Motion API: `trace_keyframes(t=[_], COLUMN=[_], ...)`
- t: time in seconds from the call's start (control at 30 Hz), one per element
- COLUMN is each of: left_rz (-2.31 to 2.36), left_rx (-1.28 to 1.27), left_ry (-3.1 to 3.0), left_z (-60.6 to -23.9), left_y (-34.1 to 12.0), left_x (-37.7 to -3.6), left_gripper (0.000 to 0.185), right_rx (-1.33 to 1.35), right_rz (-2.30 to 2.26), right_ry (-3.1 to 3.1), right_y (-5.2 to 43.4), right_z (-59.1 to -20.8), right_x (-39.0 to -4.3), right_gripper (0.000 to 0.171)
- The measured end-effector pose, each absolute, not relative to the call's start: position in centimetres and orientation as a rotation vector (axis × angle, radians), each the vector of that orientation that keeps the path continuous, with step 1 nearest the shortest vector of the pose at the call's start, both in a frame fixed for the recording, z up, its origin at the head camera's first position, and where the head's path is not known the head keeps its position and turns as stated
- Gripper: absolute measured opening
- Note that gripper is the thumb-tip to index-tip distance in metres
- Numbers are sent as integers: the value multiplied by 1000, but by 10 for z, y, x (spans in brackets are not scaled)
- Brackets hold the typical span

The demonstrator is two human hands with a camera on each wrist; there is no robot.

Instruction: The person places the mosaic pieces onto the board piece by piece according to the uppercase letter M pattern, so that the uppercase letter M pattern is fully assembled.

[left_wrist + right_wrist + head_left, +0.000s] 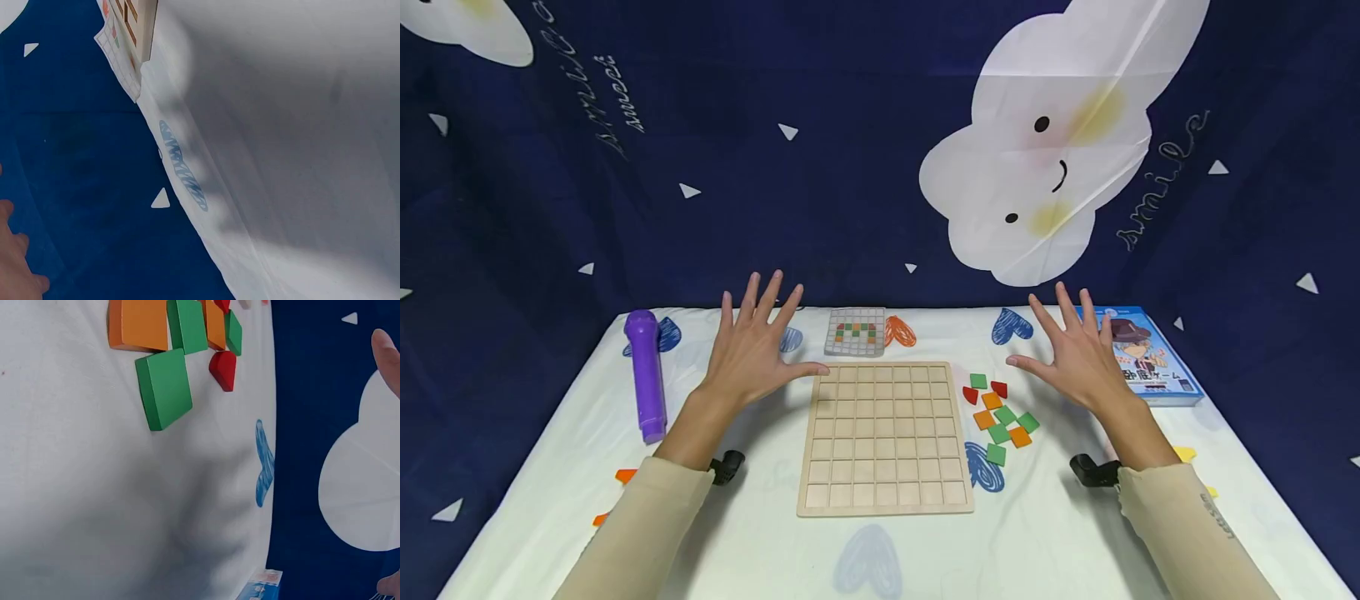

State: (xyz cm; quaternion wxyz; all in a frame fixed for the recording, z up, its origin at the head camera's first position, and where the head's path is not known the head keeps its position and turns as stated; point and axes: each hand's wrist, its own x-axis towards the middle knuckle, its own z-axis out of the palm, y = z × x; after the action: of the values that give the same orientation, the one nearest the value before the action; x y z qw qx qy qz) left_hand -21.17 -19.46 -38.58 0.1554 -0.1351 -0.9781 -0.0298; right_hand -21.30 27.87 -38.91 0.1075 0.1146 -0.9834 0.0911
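Plainly, both hands hover spread-fingered and empty over the counter [752, 533], the right hand [1078, 358] nearer the loose coloured tiles [1000, 417] at its seven o'clock, the left hand [748, 354] flanking the wooden grid board [883, 437] at its four o'clock.

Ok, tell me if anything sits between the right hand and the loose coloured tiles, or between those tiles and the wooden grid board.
Nothing visible does. The right hand hovers open just right of the coloured tiles, bare cloth between them. The tiles lie beside the wooden grid board, whose cells are all empty.
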Motion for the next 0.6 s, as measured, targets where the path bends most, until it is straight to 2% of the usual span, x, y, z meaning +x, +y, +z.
trace_keyframes(t=[0.3,0.6], left_rz=[-158,-297], left_rx=[-402,-422], left_ry=[-2821,-2812], left_z=[-386,-385], left_y=[-196,-197], left_x=[-206,-195], left_gripper=[128,122], right_rx=[392,458], right_rz=[298,737], right_ry=[-2852,-2862], right_y=[274,270], right_z=[-392,-388], right_x=[-211,-215], right_gripper=[98,85])
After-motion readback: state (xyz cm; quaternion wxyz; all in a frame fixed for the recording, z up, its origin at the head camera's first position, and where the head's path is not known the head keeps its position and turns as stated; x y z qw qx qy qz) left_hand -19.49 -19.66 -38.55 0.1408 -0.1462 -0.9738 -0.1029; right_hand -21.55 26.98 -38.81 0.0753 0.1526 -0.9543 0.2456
